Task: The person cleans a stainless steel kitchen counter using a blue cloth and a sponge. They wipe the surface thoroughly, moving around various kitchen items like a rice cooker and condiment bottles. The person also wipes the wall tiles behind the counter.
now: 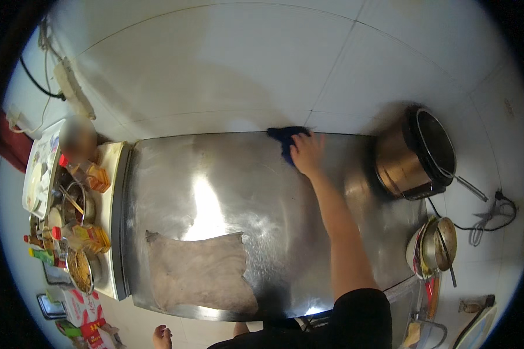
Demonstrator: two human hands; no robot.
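My right hand presses on a dark blue cloth at the back edge of a stainless steel worktop, where it meets the tiled wall. The fingers rest over the cloth's right part. A greyish-brown cloth lies spread flat on the worktop's front left area. My left hand hangs low in front of the worktop, near the bottom of the view, with its fingers curled; whether it holds anything is not clear.
On the right stand an electric pressure cooker with a handled utensil and stacked bowls. A side counter on the left holds oil bottles, a bowl of food and a white tray. A power strip hangs at the wall.
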